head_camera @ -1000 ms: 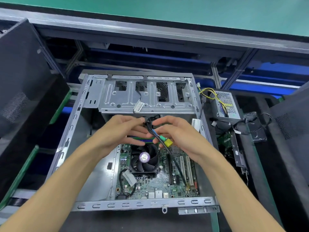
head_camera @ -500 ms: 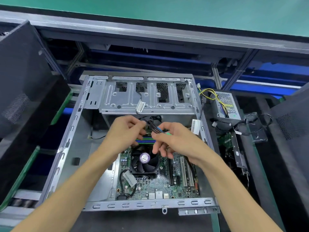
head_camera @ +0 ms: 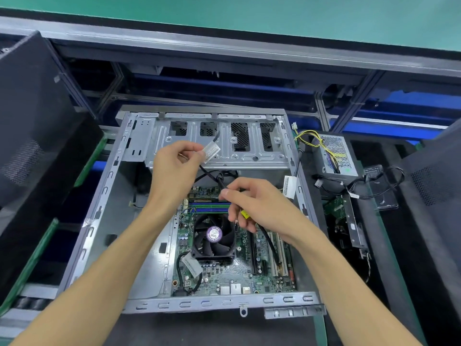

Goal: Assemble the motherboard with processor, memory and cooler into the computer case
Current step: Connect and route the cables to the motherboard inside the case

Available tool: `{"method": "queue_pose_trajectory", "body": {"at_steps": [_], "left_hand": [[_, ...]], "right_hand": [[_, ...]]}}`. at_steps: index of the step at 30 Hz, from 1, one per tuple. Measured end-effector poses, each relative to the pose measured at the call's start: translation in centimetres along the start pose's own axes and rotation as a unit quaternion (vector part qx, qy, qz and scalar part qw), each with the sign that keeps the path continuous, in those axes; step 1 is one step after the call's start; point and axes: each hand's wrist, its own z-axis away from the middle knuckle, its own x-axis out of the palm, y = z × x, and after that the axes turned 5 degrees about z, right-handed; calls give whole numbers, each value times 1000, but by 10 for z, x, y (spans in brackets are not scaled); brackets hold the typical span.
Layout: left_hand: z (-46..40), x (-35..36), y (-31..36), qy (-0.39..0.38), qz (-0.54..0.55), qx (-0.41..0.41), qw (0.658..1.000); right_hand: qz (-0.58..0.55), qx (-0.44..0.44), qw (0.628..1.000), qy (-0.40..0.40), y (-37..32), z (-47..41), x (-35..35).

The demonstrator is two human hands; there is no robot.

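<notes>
Holding a black cable (head_camera: 212, 176) over the open case (head_camera: 104, 196), the left hand (head_camera: 174, 168) pinches its white tag (head_camera: 211, 151); the right hand (head_camera: 259, 206) grips its yellow plug (head_camera: 245, 215) nearer.

Bright, even overhead light, soft shadows beneath the left hand (head_camera: 174, 168), mild glare on metal beyond it, wide-angle bending at edges, slight softness throughout.

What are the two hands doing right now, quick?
Left hand: pinches the black cable by its white label.
Right hand: holds the same cable near its yellow connector.
</notes>
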Motion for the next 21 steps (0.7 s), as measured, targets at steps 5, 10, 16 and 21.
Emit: {"method": "queue_pose_trajectory", "body": {"at_steps": [5, 10, 16, 21], "left_hand": [[15, -7, 15, -26, 70, 9, 997], [30, -16, 21, -93, 64, -105, 988], [42, -24, 19, -170, 71, -210, 960], [44, -20, 26, -201, 203, -248, 926]], "right_hand": [[-24, 0, 1000, 19, 2, -1, -1], [-160, 22, 986, 52, 0, -3, -9], [-196, 30, 979, 50, -1, -5, -8], [-174, 93, 979, -55, -3, -2, -6]]}}
